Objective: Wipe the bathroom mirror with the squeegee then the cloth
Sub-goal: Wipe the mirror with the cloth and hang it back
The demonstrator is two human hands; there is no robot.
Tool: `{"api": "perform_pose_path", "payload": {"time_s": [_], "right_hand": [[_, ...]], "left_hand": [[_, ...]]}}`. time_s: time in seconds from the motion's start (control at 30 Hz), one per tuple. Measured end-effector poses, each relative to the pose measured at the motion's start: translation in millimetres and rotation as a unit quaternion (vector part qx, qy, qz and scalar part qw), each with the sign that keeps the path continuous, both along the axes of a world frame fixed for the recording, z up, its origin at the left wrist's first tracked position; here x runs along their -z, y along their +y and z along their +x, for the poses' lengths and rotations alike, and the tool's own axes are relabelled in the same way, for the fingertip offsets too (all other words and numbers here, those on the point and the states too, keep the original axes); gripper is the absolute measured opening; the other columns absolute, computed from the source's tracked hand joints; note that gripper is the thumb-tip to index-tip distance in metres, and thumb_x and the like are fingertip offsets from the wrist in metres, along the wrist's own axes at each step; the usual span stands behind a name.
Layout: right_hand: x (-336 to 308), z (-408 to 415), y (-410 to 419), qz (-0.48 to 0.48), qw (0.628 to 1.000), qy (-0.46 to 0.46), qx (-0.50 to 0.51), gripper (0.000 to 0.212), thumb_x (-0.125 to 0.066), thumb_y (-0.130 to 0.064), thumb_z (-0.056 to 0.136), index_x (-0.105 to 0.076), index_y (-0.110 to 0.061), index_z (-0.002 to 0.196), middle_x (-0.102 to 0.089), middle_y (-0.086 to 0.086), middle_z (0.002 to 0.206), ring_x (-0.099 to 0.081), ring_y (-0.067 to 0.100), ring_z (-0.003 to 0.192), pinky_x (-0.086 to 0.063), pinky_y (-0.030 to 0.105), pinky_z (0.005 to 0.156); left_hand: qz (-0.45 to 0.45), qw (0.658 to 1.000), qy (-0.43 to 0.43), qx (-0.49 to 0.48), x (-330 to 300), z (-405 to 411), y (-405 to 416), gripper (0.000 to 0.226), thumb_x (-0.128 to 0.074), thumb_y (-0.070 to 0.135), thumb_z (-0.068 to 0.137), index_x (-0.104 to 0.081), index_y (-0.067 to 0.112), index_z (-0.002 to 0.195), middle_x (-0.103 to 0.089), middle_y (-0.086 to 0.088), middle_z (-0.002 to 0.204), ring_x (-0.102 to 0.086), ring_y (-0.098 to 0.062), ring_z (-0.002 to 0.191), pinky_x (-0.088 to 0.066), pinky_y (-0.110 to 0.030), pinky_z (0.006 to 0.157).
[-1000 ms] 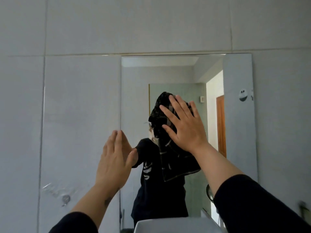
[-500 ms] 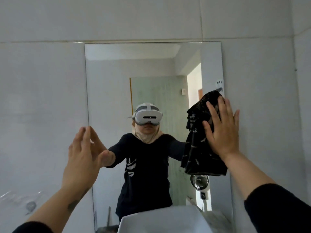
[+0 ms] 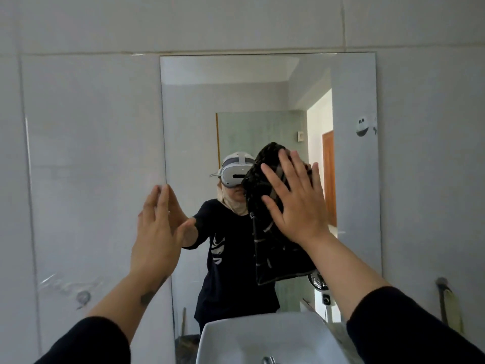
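The mirror (image 3: pixel 91 153) covers the tiled wall ahead, wide and frameless. A black cloth with pale stripes (image 3: pixel 273 248) is pressed flat against the glass right of centre by my right hand (image 3: pixel 296 203), palm on it and fingers spread; its lower half hangs loose. My left hand (image 3: pixel 157 229) rests flat on the glass to the left, fingers together, holding nothing. No squeegee is in view.
A white basin (image 3: pixel 249 337) with a tap (image 3: pixel 267 360) sits directly below. A small round sticker (image 3: pixel 363 126) is on the mirror's upper right. A hook with a yellowish item (image 3: pixel 446 298) is on the right wall. Smears mark the lower left glass (image 3: pixel 68 285).
My right hand has swept the cloth back leftward from the mirror's right edge toward the centre. My left hand stays flat on the glass. The view has shifted.
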State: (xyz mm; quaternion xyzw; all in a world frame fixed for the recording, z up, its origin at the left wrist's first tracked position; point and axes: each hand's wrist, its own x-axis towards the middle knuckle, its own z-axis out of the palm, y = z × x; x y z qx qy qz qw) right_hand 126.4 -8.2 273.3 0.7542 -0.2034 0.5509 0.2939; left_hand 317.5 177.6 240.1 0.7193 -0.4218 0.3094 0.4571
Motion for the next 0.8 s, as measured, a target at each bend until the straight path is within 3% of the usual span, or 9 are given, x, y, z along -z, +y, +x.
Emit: {"api": "perform_pose_path", "payload": {"time_s": [0.17,0.3,0.43,0.6,0.8], "right_hand": [[-4.2,57.9,44.1,-0.040,0.997,0.062,-0.027,0.057,-0.035,-0.051,0.097,-0.026,-0.032,0.149,-0.016,0.005,0.160,-0.007,0.023,0.148,-0.010,0.052,0.117],[19.6,96.2,72.2,-0.073,0.990,0.118,-0.040,0.057,-0.033,-0.050,0.097,-0.023,-0.031,0.150,-0.014,0.006,0.160,-0.007,0.023,0.148,-0.012,0.052,0.117],[53.7,110.2,80.1,-0.085,0.987,0.124,-0.063,0.056,-0.036,-0.049,0.098,-0.028,-0.028,0.149,-0.019,0.007,0.159,-0.014,0.024,0.147,-0.018,0.054,0.115],[78.2,95.1,66.9,-0.118,0.974,0.179,-0.070,0.055,-0.038,-0.050,0.097,-0.031,-0.029,0.148,-0.022,0.006,0.158,-0.014,0.024,0.147,-0.019,0.054,0.115],[85.7,48.7,34.9,-0.132,0.974,0.183,-0.032,0.055,-0.038,-0.052,0.097,-0.030,-0.032,0.148,-0.022,0.007,0.157,-0.016,0.026,0.147,-0.017,0.055,0.115]], "left_hand": [[-0.033,0.996,0.019,0.076,-3.7,-1.3,9.7,0.061,-0.015,0.054,0.095,-0.018,0.026,0.150,-0.011,0.007,0.159,-0.010,-0.009,0.144,-0.011,-0.026,0.112],[-0.065,0.990,0.042,0.118,-1.9,-4.4,17.3,0.054,-0.020,0.044,0.098,-0.018,0.025,0.149,-0.021,0.006,0.156,-0.015,-0.008,0.143,-0.015,-0.033,0.118],[-0.034,0.997,0.004,0.072,22.9,2.6,24.5,0.055,-0.027,0.044,0.097,-0.017,0.028,0.149,-0.019,0.011,0.156,-0.015,-0.005,0.142,-0.020,-0.026,0.111],[0.027,0.997,-0.056,0.037,59.3,12.1,28.8,0.060,-0.023,0.048,0.095,-0.012,0.027,0.150,-0.014,0.006,0.157,-0.013,-0.009,0.142,-0.017,-0.029,0.115],[0.116,0.988,-0.100,-0.003,75.2,8.1,28.6,0.066,-0.020,0.054,0.094,0.001,0.027,0.150,-0.004,0.003,0.160,-0.007,-0.017,0.146,-0.021,-0.049,0.116]]}}
